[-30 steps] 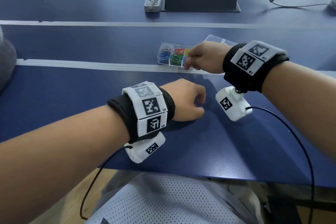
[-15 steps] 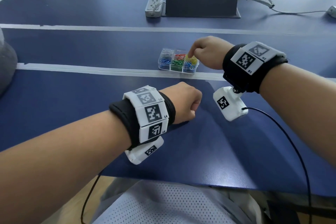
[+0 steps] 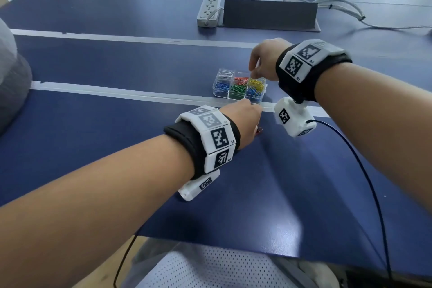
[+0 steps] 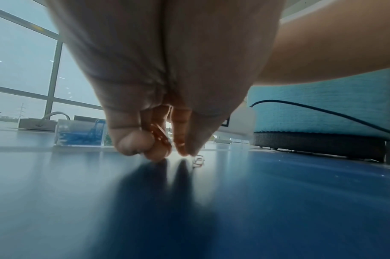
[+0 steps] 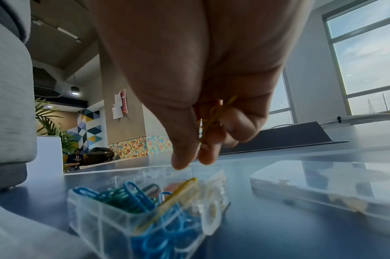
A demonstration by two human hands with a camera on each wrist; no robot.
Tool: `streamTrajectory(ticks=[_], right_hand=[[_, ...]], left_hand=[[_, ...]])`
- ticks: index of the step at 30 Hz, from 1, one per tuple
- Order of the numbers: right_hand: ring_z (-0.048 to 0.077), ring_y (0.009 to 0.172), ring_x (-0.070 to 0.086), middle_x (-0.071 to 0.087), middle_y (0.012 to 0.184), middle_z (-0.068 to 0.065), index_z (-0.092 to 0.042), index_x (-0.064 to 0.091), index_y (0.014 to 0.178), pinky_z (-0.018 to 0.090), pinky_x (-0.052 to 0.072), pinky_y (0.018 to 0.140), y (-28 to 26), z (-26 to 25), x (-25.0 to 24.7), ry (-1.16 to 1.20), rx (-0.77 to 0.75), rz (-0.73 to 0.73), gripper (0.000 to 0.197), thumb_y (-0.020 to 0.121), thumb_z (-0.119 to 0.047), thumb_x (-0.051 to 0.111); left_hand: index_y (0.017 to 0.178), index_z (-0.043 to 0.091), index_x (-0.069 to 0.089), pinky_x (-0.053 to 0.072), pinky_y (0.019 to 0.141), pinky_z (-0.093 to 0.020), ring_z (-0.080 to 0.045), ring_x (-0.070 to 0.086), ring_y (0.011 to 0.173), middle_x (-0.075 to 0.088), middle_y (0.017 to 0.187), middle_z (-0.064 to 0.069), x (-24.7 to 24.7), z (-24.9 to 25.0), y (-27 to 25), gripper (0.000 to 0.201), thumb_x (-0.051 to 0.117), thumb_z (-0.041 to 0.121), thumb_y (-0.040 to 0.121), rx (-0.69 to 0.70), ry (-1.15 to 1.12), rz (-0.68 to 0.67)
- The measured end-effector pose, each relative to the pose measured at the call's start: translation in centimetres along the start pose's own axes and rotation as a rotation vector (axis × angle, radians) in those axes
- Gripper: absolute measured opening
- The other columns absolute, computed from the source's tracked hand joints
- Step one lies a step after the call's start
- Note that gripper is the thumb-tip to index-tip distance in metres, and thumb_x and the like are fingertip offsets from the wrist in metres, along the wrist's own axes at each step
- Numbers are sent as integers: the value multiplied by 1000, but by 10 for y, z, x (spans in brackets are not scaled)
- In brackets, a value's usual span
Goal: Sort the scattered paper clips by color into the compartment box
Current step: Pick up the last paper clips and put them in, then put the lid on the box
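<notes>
Since half a second ago, my left hand (image 3: 243, 121) has slid forward on the dark blue table (image 3: 304, 194) toward the clear plastic compartment box (image 3: 222, 91). Its fingers pinch red paper clips (image 4: 160, 138) just above the surface, with a pale clip (image 4: 198, 160) lying loose beside them. My right hand (image 3: 264, 61) hovers over the box's yellow compartment, holding thin yellow paper clips (image 5: 213, 117) between thumb and fingers. I judge the step in hand to be dropping the yellows. Next I must loosen that grip directly over the yellow cell, then carry the reds to theirs.
</notes>
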State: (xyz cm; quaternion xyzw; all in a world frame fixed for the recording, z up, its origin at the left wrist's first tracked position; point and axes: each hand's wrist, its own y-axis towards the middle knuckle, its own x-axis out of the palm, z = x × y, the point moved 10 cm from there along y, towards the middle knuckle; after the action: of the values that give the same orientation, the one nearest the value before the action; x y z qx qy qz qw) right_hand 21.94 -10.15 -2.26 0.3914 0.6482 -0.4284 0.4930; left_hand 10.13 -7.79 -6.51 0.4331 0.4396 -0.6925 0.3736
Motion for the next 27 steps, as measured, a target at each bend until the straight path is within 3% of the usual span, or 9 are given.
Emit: streamTrajectory(ticks=[5, 8, 10, 12, 14, 17, 23, 27], right_hand=[[25, 98, 63, 69, 108, 4, -19, 70, 101, 27, 42, 75, 6, -3, 0, 10, -16, 5, 21, 81, -25, 72], [22, 87, 64, 71, 105, 4, -20, 71, 100, 28, 47, 75, 4, -9, -1, 24, -45, 4, 18, 82, -23, 70], [22, 83, 63, 71, 104, 3, -20, 72, 101, 29, 49, 76, 2, -12, -3, 36, -58, 6, 17, 85, -19, 67], [22, 79, 61, 71, 104, 4, -19, 72, 103, 29, 50, 77, 0, -13, -7, 47, -69, 23, 19, 87, -14, 61], [24, 84, 63, 71, 105, 4, -19, 72, 104, 31, 51, 81, -2, -14, -11, 39, -75, 41, 23, 89, -12, 55], [27, 94, 66, 71, 106, 5, -19, 72, 104, 35, 53, 87, -5, -10, -11, 20, -65, 41, 27, 89, -9, 51], [26, 96, 64, 71, 105, 4, -21, 73, 102, 34, 53, 87, -12, -5, -7, -6, -84, 30, 27, 88, -10, 54], [24, 102, 62, 68, 111, 2, -27, 69, 110, 35, 52, 90, -20, 3, -11, 58, -72, 98, 35, 91, -10, 45]], left_hand=[[109, 5, 62, 45, 84, -33, -29, 58, 107, 60, 113, -12, -7, 2, 5, 31, 56, 29, 91, 10, -9, 46], [106, 6, 66, 46, 76, -31, -26, 60, 100, 64, 105, -9, -9, 6, 6, 38, 67, 36, 82, 29, 20, 45], [103, 8, 68, 45, 72, -28, -24, 60, 97, 66, 103, -8, -10, 10, 6, 33, 68, 32, 81, 47, 38, 55], [105, 9, 68, 49, 77, -30, -24, 61, 100, 66, 105, -8, -10, 12, 7, 26, 66, 24, 84, 47, 19, 61], [107, 9, 68, 52, 86, -33, -27, 61, 103, 66, 109, -10, -10, 13, 6, 24, 63, 19, 85, 43, 6, 63], [106, 13, 69, 52, 87, -32, -25, 62, 103, 66, 108, -7, -12, 16, 5, 23, 59, 13, 86, 58, -6, 55], [99, 20, 70, 52, 78, -28, -23, 63, 96, 65, 97, -2, -11, 12, 5, 24, 63, 10, 78, 54, -30, 52], [93, 21, 70, 48, 69, -25, -20, 64, 87, 62, 86, 2, -11, 2, 7, 22, 65, 11, 75, 9, -82, 52]])
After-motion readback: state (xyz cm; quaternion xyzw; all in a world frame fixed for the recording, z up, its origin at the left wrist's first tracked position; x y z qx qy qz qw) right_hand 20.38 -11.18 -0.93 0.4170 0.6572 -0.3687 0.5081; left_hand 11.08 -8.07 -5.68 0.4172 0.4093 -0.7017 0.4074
